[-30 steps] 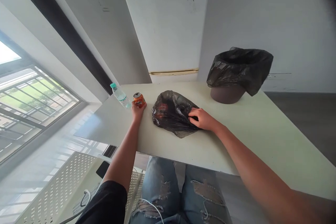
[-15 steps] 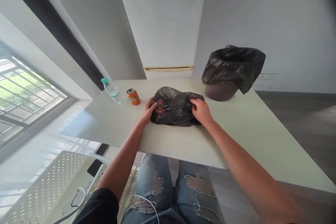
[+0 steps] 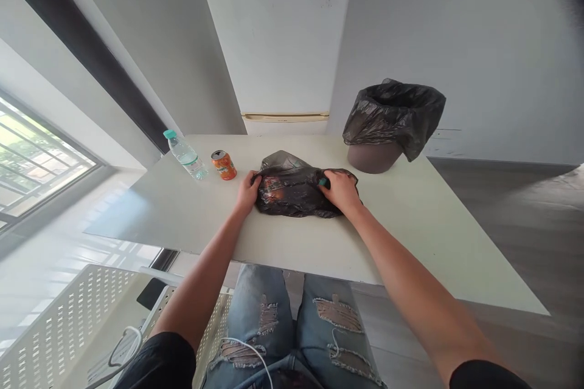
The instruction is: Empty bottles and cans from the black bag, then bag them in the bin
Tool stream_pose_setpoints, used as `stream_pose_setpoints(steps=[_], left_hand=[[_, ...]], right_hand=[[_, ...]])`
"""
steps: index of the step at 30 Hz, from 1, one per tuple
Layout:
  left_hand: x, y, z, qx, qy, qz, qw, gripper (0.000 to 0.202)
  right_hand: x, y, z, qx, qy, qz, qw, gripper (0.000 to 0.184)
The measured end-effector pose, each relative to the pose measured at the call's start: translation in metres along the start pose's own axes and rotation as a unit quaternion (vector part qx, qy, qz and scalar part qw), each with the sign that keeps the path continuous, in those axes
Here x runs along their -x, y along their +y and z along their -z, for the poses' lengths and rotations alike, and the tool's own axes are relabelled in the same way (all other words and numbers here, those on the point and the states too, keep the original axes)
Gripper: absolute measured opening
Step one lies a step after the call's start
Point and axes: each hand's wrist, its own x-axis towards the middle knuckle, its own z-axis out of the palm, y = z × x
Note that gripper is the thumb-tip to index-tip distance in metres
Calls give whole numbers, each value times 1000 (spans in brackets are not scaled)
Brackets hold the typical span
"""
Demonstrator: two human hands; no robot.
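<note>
A crumpled black plastic bag [image 3: 292, 191] lies on the white table [image 3: 410, 225] with something red and orange showing through its left side. My left hand [image 3: 247, 190] grips the bag's left end with curled fingers. My right hand [image 3: 338, 188] is closed on the bag's right part, where a small teal thing shows by my fingers. An orange drink can [image 3: 223, 165] stands upright just left of the bag. Beside the can is a clear water bottle [image 3: 184, 155] with a teal cap, upright.
A brown bin lined with a black bag [image 3: 387, 124] stands on the table's far right. A white fridge [image 3: 278, 42] stands against the wall behind. A window is at the left. A white perforated rack [image 3: 82, 322] is below the table's left edge.
My left hand let go of the orange can and moved right onto the bag's left end. My right hand shifted along the bag, which is now more bunched.
</note>
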Motion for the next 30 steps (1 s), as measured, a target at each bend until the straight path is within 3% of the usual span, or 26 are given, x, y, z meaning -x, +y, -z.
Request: stream_pose_setpoints(steps=[8,12,18,23,27,30], left_hand=[[-3,-8,4,18,92,7,996,17],[-3,-9,3,20,101,15,995,21],[-4,-9,3,29,115,25,993,20],[-4,-8,4,39,133,33,990,19],[-5,-7,5,47,146,45,987,20],[-5,-5,6,52,160,49,984,23]], right_hand=[[-2,4,17,-163,115,54,978,18],[-3,6,17,-183,192,77,961,14],[-4,9,26,-193,223,94,951,3],[-1,12,44,-204,242,110,942,19],[5,9,57,-180,265,63,945,34],[11,7,63,-222,309,24,924,46]])
